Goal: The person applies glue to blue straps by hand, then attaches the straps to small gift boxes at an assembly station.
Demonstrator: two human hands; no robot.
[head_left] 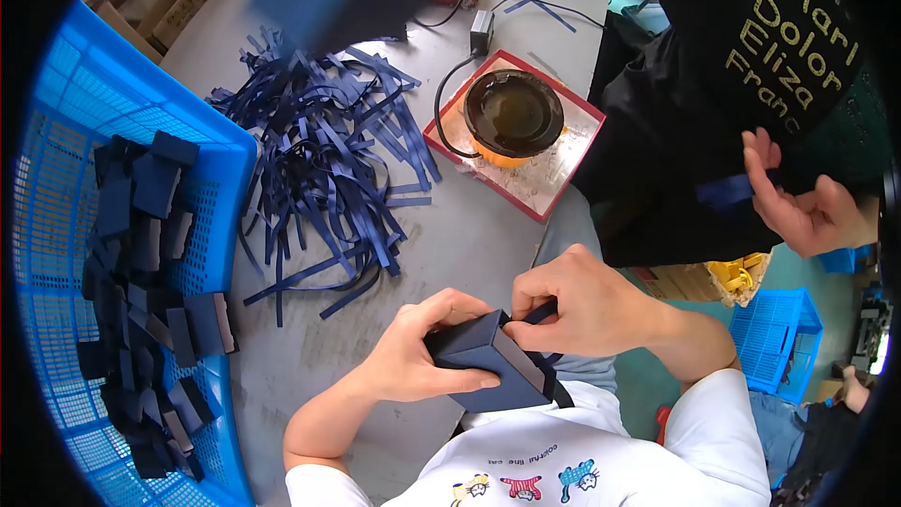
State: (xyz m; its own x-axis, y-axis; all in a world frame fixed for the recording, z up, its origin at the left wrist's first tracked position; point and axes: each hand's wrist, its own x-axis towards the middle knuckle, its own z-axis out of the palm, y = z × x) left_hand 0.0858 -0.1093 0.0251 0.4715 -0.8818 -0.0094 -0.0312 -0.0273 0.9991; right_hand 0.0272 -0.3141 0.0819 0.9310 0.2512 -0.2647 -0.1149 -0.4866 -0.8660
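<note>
My left hand grips a small navy box near my chest, thumb along its near side and fingers over the far side. My right hand is closed at the box's right edge, pinching a dark blue ribbon against it. A dark strip also shows at the box's lower right corner. Farther up the table lies a tangled heap of navy ribbons. To its right, a round pot of dark brown liquid stands in a red-rimmed tray.
A blue plastic basket full of navy box pieces stands at the left of the grey table. A co-worker in black is at the right, one hand near a blue strip. A cable runs to the pot.
</note>
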